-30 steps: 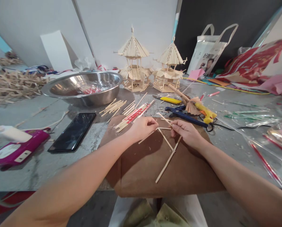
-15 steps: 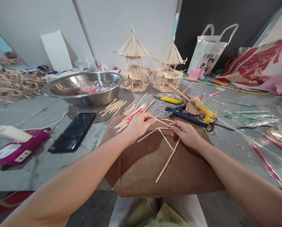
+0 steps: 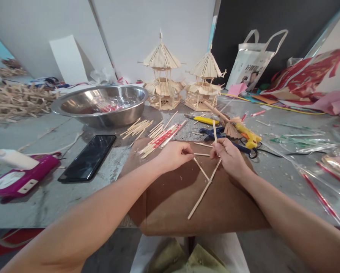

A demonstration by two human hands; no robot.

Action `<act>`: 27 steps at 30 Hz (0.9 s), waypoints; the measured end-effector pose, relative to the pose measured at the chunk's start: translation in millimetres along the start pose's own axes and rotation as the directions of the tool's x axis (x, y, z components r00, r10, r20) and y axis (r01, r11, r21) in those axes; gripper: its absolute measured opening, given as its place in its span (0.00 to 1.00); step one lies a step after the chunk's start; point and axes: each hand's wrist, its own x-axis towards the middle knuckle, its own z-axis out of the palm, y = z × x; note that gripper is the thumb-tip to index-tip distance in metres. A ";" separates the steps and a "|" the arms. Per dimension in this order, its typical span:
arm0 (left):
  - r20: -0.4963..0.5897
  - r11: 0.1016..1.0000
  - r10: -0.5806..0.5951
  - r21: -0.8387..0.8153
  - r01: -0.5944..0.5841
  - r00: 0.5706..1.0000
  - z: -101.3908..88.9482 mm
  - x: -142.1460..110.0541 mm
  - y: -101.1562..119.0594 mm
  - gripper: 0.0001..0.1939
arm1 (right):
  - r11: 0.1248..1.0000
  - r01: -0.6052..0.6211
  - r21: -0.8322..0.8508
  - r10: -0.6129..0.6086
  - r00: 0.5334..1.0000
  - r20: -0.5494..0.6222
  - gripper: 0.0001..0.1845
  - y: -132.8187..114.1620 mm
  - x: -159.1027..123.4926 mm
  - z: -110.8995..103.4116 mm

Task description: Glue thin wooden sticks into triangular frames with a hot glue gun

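Note:
Over a brown cardboard sheet (image 3: 172,204), my left hand (image 3: 172,154) is closed, pinching the end of a thin wooden stick (image 3: 202,154) that lies across to my right hand. My right hand (image 3: 228,155) is closed on a short stick (image 3: 214,131) that points upward. Below the hands a small frame of joined sticks (image 3: 205,184) lies on the cardboard, with its long stick running down to the left. The fingers of both hands touch its upper end.
A steel bowl (image 3: 101,104), a black phone (image 3: 88,157) and a pink case (image 3: 16,180) lie to the left. Loose sticks (image 3: 155,136), two stick pagodas (image 3: 161,79), a yellow knife (image 3: 205,120), blue pliers (image 3: 215,133) and a glue gun (image 3: 248,135) sit behind the hands.
My right hand has lifted a short stick so that it points upward. My left hand has slid back from the far stick to pinch the cross stick. The diagonal stick on the left is gone.

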 end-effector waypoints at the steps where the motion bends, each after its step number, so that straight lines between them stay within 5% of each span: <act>1: -0.011 1.000 -0.001 -0.006 0.001 1.000 -0.5 0.5 0.4 0.09 | 0.999 0.027 -0.028 -0.027 0.999 0.026 0.09 -2.4 -1.5 0.7; 6: -0.128 0.989 -0.124 0.063 0.133 0.984 -9.1 3.2 -1.8 0.16 | 0.922 0.236 -0.308 -0.179 0.963 0.203 0.09 -13.8 -6.0 5.7; 9: -0.104 0.950 -0.176 0.242 0.196 0.979 -13.3 4.4 -8.3 0.19 | 0.872 0.296 -0.389 -0.220 0.949 0.228 0.09 -12.9 -3.9 5.8; 12: -0.039 0.881 -0.174 0.440 0.173 0.984 -15.9 3.6 -15.0 0.16 | 0.860 0.278 -0.428 -0.206 0.956 0.206 0.09 -7.8 -0.8 4.9; 19: 0.143 0.799 -0.213 0.594 0.089 0.966 -25.1 -0.5 -16.7 0.13 | 0.848 0.269 -0.456 -0.178 0.956 0.233 0.10 -4.5 1.7 6.0; 24: 0.021 0.673 -0.277 0.718 0.178 0.961 -35.5 -0.7 -8.2 0.18 | 0.849 0.263 -0.459 -0.173 0.958 0.228 0.09 -3.6 1.8 5.2; 27: 0.114 0.689 -0.279 0.715 0.116 0.954 -39.3 -3.2 -2.7 0.16 | 0.869 0.229 -0.438 -0.157 0.968 0.194 0.09 -1.4 1.5 3.1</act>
